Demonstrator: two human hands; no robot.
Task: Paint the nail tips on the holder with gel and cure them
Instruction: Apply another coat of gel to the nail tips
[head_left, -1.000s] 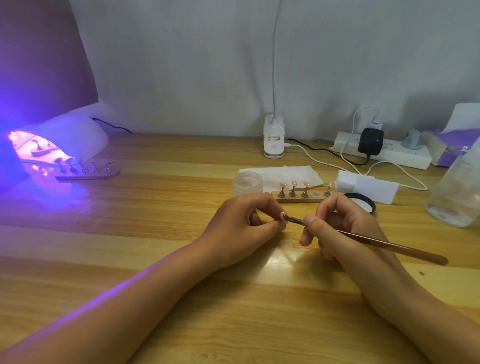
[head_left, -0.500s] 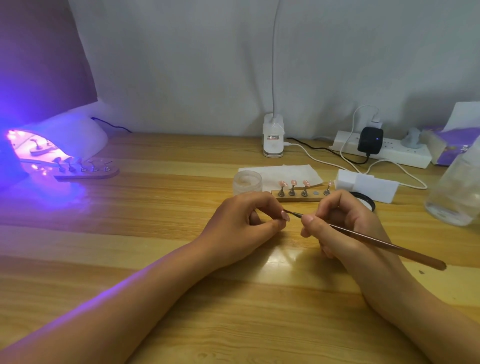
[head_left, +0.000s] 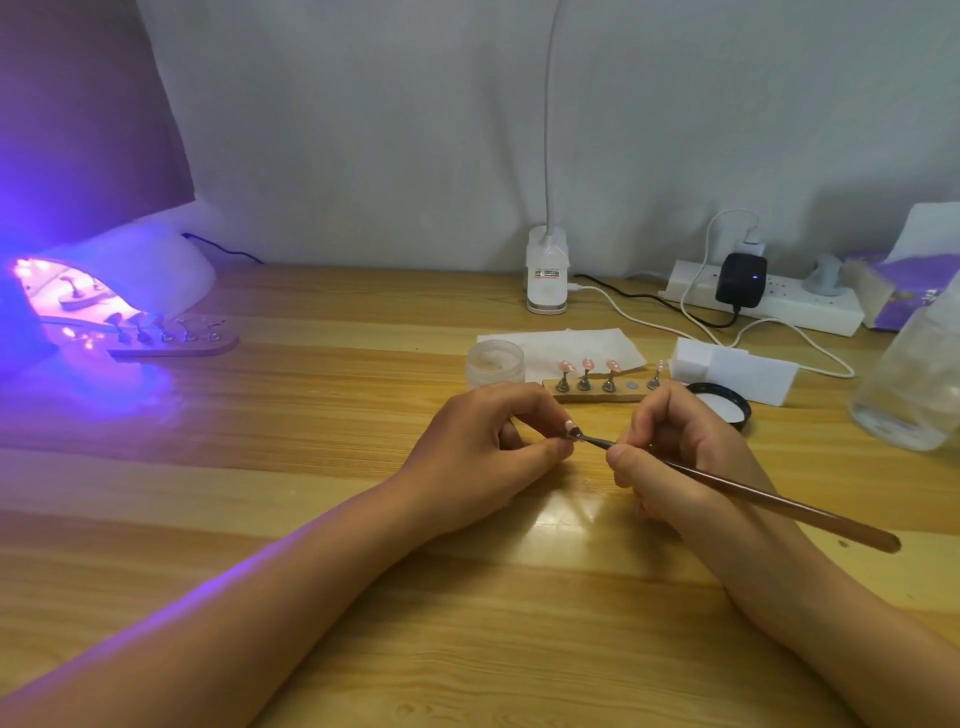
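Observation:
My left hand (head_left: 488, 447) pinches a small pink nail tip (head_left: 570, 427) on its stand between thumb and forefinger. My right hand (head_left: 680, 457) grips a thin brown brush (head_left: 753, 493), and the brush's point touches the nail tip. Just behind my hands lies a wooden holder (head_left: 597, 396) with three pink nail tips on metal stands and one more stand at its right end. An open gel jar (head_left: 495, 364) stands at the holder's left. At far left a lit UV lamp (head_left: 104, 280) glows purple over a second holder (head_left: 171, 343).
A black jar lid (head_left: 719, 402) and a white block (head_left: 732, 371) lie right of the holder, on a wooden table (head_left: 311, 467). A white tissue (head_left: 566, 343) lies behind it. Further back are a lamp base (head_left: 546, 275), a power strip (head_left: 769, 304) with cables, a tissue pack (head_left: 904, 291) and a clear bottle (head_left: 914, 384).
The brush's rear end has dropped a little and its point has shifted slightly on the nail tip. Both hands stay in place.

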